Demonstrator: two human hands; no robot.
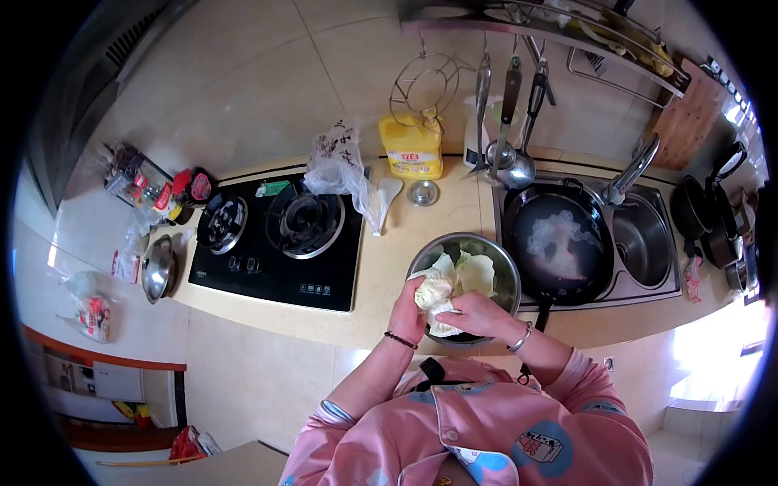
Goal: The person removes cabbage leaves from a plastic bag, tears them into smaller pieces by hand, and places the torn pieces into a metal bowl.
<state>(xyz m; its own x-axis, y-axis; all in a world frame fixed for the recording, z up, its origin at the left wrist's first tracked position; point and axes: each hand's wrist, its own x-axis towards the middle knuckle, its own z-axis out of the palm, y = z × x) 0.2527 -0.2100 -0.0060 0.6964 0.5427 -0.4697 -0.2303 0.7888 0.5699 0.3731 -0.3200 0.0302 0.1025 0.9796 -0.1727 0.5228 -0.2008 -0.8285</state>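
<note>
Over a steel bowl [510,283] at the counter's front edge, my left hand [407,312] is wrapped round a pale cabbage piece [433,293]. My right hand [478,314] pinches the lower part of the same cabbage, its thumb and fingers closed on a whitish leaf. Loose pale leaves [475,273] lie in the bowl just behind my hands. Parts of the bowl's near side are hidden by both hands.
Right of the bowl, a black wok [559,243] with cloudy liquid sits over the sink [642,243], its handle pointing toward me. A gas stove [275,279] is at the left. Behind stand a yellow jug [412,150], a small lid [423,193] and hanging utensils [509,97].
</note>
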